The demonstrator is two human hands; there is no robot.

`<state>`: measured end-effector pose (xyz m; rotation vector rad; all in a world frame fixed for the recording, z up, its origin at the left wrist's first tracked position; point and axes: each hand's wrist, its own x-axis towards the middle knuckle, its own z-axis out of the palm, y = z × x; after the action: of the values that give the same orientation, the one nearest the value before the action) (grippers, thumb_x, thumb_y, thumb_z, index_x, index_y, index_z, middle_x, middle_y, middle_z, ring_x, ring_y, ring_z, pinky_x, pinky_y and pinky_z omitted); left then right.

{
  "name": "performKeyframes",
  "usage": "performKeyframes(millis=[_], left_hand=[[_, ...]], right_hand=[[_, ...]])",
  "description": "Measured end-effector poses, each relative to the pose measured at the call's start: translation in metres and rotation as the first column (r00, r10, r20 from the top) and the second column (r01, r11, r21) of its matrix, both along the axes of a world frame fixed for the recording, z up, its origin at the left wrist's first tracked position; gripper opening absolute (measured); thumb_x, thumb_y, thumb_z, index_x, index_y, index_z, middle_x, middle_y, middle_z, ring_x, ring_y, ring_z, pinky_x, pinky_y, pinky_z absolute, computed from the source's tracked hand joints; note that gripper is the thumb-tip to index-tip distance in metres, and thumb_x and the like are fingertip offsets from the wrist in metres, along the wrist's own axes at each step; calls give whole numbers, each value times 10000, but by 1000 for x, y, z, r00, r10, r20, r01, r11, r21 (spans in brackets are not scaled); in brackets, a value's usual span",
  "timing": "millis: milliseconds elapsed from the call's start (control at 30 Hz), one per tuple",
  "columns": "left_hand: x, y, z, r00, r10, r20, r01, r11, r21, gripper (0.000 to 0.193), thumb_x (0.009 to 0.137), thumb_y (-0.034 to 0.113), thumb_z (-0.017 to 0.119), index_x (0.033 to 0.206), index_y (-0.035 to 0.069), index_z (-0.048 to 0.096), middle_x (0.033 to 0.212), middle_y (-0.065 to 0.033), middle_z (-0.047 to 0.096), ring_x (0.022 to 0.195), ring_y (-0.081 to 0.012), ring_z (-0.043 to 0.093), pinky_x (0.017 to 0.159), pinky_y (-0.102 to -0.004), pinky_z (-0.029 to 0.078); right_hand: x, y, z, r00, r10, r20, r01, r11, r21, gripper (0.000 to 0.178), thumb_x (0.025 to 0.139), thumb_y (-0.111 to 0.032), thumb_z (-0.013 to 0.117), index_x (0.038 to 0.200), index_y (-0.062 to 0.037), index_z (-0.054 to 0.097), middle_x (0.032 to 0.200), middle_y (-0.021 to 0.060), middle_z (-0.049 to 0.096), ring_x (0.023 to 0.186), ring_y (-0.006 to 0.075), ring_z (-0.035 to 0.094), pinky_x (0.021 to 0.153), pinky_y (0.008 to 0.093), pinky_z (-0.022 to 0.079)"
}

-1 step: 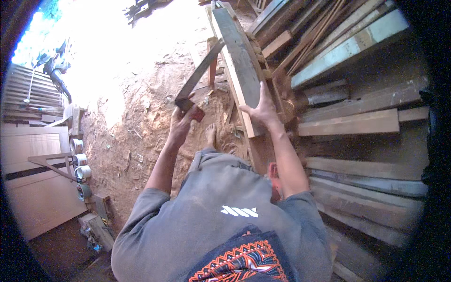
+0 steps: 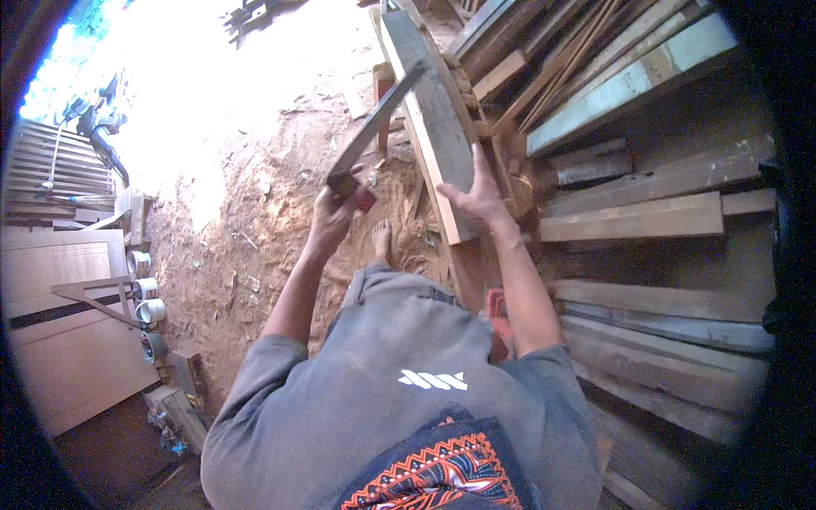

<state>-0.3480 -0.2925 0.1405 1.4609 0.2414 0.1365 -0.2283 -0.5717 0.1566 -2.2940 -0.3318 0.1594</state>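
Left of centre, the left hand [image 2: 330, 214] is gripping a try square [image 2: 373, 128] in curled fingers, its blade slanting over a wooden beam [image 2: 439, 119] at upper centre; the right hand [image 2: 481, 201] is resting on the beam's lower end, fingers spread wide.

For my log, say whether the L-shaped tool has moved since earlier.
Yes, rightward relative to the plank: the L-shaped tool had its tip by the grey face's left edge and now reaches farther over it.
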Motion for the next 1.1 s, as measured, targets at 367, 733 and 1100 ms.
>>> performKeyframes(millis=[367, 733, 1100], left_hand=[[110, -82, -71, 988, -146, 43, 106, 864, 492, 258, 891, -68, 651, 1124, 18, 719, 979, -67, 767, 918, -108, 694, 868, -310, 581], [107, -76, -59, 967, -238, 95, 157, 843, 514, 260, 908, -50, 592, 1114, 21, 735, 990, -75, 779, 901, -139, 713, 846, -326, 577], [127, -67, -71, 979, -186, 85, 142, 916, 375, 199, 887, 88, 744, 1085, 84, 762, 926, -81, 781, 854, -122, 701, 779, -314, 555]], right_hand=[[-184, -153, 25, 869, -377, -321, 419, 905, 72, 670, 941, -277, 746, 1466, 39, 476, 1362, 203, 579, 1151, 263, 652, 938, 364, 548], [-327, -158, 13, 636, -509, -581, 681, 724, 112, 507, 1052, -481, 515, 1086, 15, 618, 718, 29, 585, 605, 124, 561, 557, 294, 476], [-246, -128, 114, 726, -329, -604, 620, 693, 368, 597, 1031, -574, 510, 1087, 6, 637, 642, -26, 468, 521, 73, 455, 444, 245, 360]])
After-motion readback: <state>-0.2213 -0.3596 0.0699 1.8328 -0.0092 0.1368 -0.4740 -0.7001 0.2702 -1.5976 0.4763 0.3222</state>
